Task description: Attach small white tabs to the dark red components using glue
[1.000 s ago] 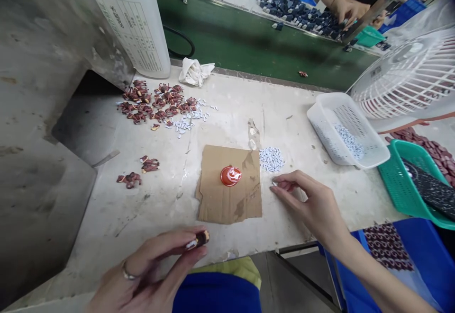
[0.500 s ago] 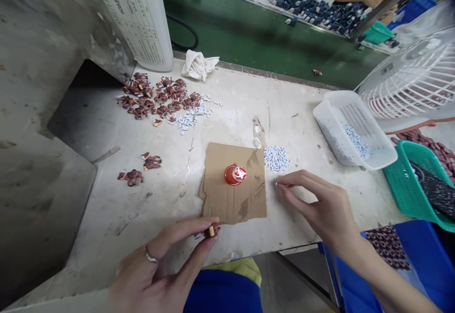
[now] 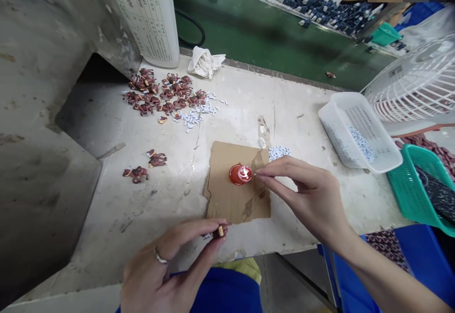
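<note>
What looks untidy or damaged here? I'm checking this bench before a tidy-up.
The cardboard sheet under the red cap is torn and stained. Small white pieces lie scattered loose beside the brown figures, and a crumpled cloth sits at the table's edge.

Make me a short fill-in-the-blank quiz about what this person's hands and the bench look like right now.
1. The red cap sits on a torn piece of ____.
2. The left hand pinches a small brown figurine and wears a ____ on one finger.
3. The right hand brings its fingertips beside the red ____.
4. The white basket stands next to a basket coloured ____.

Missing words: cardboard; ring; cap; green
</note>
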Action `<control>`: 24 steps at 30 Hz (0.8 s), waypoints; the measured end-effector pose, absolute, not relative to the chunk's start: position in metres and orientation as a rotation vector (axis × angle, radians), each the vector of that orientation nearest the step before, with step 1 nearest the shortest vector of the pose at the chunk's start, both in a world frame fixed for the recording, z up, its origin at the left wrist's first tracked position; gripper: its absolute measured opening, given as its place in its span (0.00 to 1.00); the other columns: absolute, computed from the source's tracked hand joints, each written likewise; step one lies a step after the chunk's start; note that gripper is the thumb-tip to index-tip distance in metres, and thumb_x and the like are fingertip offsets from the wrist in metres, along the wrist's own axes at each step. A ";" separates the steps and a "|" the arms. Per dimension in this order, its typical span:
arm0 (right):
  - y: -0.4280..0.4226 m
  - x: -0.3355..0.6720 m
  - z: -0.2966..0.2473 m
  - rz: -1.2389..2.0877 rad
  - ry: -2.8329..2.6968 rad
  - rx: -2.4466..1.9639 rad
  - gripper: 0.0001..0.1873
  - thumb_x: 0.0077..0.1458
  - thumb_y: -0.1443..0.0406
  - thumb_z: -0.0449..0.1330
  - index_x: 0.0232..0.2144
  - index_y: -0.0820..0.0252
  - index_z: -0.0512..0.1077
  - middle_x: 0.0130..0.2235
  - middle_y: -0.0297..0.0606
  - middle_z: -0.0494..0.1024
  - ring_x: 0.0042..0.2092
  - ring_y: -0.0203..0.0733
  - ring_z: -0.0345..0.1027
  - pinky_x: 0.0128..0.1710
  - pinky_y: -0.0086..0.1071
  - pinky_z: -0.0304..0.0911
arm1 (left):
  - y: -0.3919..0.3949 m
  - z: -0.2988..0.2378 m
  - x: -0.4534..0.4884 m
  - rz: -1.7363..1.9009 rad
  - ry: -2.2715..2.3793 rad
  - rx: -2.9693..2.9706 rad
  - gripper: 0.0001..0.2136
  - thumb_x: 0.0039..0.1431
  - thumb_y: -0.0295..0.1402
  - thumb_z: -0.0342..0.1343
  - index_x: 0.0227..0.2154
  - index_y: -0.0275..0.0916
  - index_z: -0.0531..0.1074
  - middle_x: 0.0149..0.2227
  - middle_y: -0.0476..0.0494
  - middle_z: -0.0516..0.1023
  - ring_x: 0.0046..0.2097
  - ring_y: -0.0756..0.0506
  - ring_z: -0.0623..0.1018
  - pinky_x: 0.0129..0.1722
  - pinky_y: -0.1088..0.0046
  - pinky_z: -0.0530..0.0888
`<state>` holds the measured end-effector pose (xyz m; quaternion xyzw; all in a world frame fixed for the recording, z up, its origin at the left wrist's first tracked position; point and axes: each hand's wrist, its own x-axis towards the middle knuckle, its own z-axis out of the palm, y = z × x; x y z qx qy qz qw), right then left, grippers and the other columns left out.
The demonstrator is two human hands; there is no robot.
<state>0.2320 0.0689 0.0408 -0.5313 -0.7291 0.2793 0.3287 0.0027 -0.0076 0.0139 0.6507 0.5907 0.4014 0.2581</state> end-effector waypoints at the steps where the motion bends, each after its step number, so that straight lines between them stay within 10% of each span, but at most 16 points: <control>1: 0.069 0.232 0.040 0.715 -1.917 -1.391 0.09 0.61 0.71 0.65 0.40 0.51 0.82 0.40 0.35 0.84 0.40 0.42 0.78 0.39 0.39 0.75 | -0.007 0.014 0.001 1.083 1.604 1.784 0.05 0.64 0.38 0.61 0.42 0.49 0.75 0.39 0.65 0.83 0.37 0.61 0.82 0.45 0.97 0.74; 19: 0.057 0.227 0.044 0.773 -1.848 -1.342 0.11 0.60 0.74 0.65 0.40 0.54 0.81 0.40 0.35 0.84 0.42 0.39 0.78 0.42 0.34 0.74 | 0.004 0.014 0.005 1.191 1.450 1.912 0.08 0.64 0.32 0.61 0.46 0.48 0.75 0.42 0.66 0.82 0.39 0.64 0.81 0.50 1.02 0.69; 24: 0.035 0.212 0.056 1.073 -1.709 -1.157 0.12 0.58 0.76 0.65 0.39 0.56 0.82 0.38 0.36 0.84 0.41 0.38 0.79 0.40 0.31 0.77 | 0.004 0.016 0.014 1.206 1.455 1.809 0.07 0.62 0.33 0.61 0.43 0.47 0.77 0.41 0.59 0.84 0.39 0.54 0.84 0.45 0.86 0.81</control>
